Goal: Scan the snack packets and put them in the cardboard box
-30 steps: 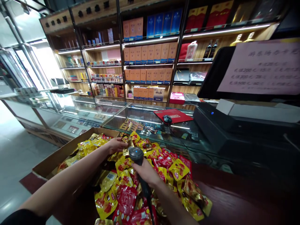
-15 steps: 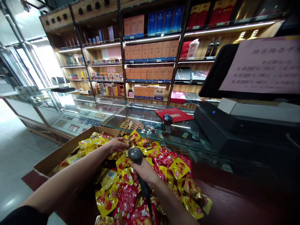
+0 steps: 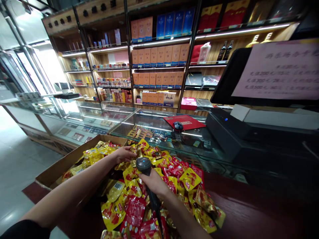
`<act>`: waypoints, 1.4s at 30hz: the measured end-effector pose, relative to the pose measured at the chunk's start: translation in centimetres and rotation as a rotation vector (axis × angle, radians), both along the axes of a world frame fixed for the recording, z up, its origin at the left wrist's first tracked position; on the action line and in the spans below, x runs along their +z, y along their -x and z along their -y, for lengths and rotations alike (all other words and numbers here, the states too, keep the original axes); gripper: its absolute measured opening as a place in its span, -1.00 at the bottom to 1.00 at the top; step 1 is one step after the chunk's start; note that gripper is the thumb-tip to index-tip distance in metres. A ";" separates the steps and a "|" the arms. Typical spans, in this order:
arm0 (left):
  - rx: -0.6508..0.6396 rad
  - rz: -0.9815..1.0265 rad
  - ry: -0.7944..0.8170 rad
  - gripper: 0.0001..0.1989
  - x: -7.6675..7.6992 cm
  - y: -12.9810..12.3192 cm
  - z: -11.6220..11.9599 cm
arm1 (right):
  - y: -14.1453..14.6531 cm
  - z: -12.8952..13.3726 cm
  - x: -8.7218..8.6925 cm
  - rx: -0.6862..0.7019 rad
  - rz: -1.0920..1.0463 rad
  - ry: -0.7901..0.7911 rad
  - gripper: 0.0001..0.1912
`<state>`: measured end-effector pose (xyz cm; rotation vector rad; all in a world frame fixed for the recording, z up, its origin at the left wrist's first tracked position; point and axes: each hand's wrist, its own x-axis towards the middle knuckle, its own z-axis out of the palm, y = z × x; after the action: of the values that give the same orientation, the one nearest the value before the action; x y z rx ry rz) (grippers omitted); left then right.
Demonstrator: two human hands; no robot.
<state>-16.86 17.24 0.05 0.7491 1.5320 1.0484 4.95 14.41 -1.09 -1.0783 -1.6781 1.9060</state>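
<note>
I'm standing in a shop, by the look of it one selling bottled drinks and snacks, for beyond the hands runs a glass display counter [image 3: 159, 126] with goods under its top, and behind that rise lit wooden wall shelves [image 3: 213, 70] lined with matching orange gift cartons [image 3: 159, 55], dark bottles [image 3: 224, 50] and rows of small packs [image 3: 114, 82]. The checkout gives it away too: a barcode scanner [image 3: 144, 164] in the right hand [image 3: 154, 182], foil snack packets [image 3: 134, 210] heaped around it, and, off to its right, a black till [image 3: 249, 142] beneath a pink notice [image 3: 276, 73] listing figures.
</note>
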 end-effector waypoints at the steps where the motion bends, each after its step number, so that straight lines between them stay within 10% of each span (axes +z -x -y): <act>1: -0.007 0.005 0.001 -0.37 0.0 0.0 0.0 | 0.0 0.0 0.0 -0.001 0.002 -0.002 -0.83; 15: -0.040 0.010 0.034 -0.48 -0.1 -0.4 0.6 | -0.4 -0.5 0.9 -0.251 -0.201 -0.063 -0.67; 26: -0.168 0.225 0.123 -0.59 2.4 -1.5 4.1 | -0.8 -0.7 1.8 -0.231 -0.422 0.457 -0.69; 42: 0.251 0.182 -0.006 -0.71 8.0 12.5 10.6 | 15.4 0.4 7.4 0.036 -0.359 0.375 -0.87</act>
<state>-29.32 6.63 8.02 0.4583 1.4907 1.2713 -10.48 13.98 6.26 -0.7665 -1.1824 2.3332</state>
